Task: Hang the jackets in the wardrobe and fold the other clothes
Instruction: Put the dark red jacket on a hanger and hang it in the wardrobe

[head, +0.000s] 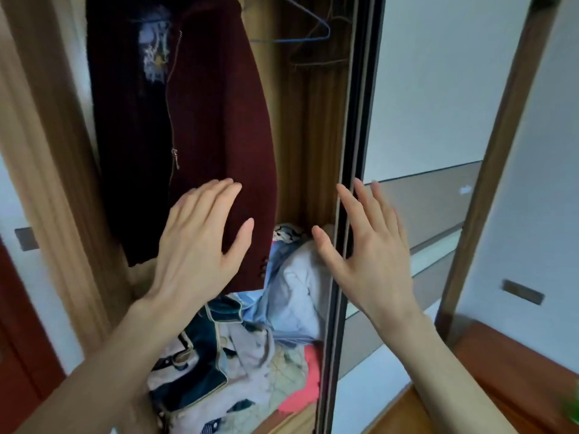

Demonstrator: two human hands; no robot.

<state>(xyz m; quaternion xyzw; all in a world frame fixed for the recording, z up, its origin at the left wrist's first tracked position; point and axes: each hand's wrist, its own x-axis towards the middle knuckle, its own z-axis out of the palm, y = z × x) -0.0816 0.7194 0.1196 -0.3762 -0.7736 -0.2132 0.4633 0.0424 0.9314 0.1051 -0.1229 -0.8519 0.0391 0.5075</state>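
Both hands spread wide, holding nothing — left hand (200,242), right hand (369,245).
One maroon jacket (188,120) hangs in the wardrobe (307,136) (blue hanger (297,36) spare) — heaped clothes (250,339) below remain unfolded.

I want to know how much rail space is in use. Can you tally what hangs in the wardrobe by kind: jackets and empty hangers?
Hanging jackets: 1, the maroon zip jacket
Empty hangers: 2, the blue hanger and the dark hanger just below it
Total: 3

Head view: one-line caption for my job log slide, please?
Both open hands, left hand and right hand, raised before the hanging maroon jacket, loose clothes pile below.
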